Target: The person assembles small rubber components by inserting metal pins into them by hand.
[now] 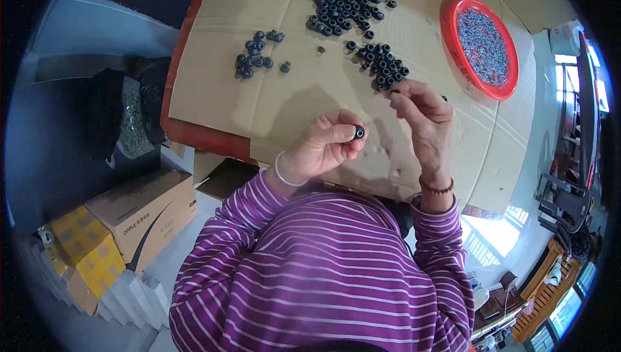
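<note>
My left hand (330, 142) pinches a small black round part (359, 132) between thumb and fingers, and a pale ring shows on its end. To its right, my right hand (424, 116) has thumb and fingertips closed on a small dark piece (393, 92), mostly hidden by the fingers. Just beyond those fingertips lies a cluster of black ring-shaped parts (386, 67). Farther back spreads a larger heap of the same black parts (349, 6). A smaller group of black parts (254, 57), seemingly with knobs, lies at the left.
Flat cardboard (213, 87) covers the red-edged table (207, 138). A round red tray (515, 70) of many small silvery pieces stands at the right. One small loose piece (321, 49) lies between the heaps. Cardboard boxes (139, 216) stand on the floor at lower left.
</note>
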Tool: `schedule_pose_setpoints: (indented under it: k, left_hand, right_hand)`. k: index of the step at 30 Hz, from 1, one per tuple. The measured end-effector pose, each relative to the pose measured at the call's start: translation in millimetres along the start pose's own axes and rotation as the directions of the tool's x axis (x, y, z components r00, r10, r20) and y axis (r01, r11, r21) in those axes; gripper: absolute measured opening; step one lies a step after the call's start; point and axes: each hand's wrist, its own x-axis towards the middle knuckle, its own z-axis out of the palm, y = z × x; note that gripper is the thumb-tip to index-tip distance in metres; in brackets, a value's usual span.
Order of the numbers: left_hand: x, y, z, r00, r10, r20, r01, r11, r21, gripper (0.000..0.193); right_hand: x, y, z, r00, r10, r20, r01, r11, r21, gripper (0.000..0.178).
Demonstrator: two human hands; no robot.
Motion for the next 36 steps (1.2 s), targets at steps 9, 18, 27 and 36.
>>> schedule_pose_setpoints:
  k: [9, 18, 27, 36]
  left_hand:
    - [5, -7, 35, 1.000, 0.019, 0.011, -0.020, 0.997, 0.074, 0.013]
    - [3, -18, 53, 0.999, 0.007, 0.035, -0.012, 0.993, 0.117, 0.012]
    - [0, -19, 56, 1.000, -0.003, 0.023, 0.000, 0.989, 0.146, 0.012]
    - [0, -18, 60, 1.000, -0.008, -0.017, 0.011, 0.990, 0.142, 0.012]
  right_hand:
    - [-52, -19, -19, 0.996, 0.041, 0.079, -0.078, 0.824, 0.561, 0.017]
    - [-63, -6, -27, 0.988, -0.123, 0.095, 0.033, 0.762, 0.647, 0.019]
    - [-66, -11, -26, 0.987, -0.116, 0.115, 0.024, 0.801, 0.599, 0.020]
    - [-68, -18, -25, 0.991, -0.067, 0.119, -0.015, 0.810, 0.586, 0.014]
